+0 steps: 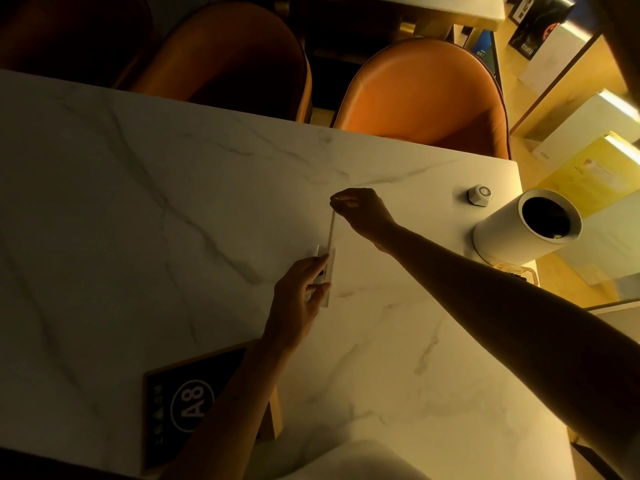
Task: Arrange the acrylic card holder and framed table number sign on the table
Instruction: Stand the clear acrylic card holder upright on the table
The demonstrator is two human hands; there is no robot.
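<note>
Marble tabletop (138,188) carries the acrylic card holder (329,268) near its middle: the left hand (298,299) steadies its base with fingers pressed against it, while the right hand (363,213) pinches its upright top edge. That step seems underway; next, the framed table number sign (187,403), lying flat near the front edge, likely needs standing beside it.

Acrylic card holder (329,258) mid-table (138,202), framed sign (187,403) near-left, cylinder (523,226) and small puck (480,193) far-right.
</note>
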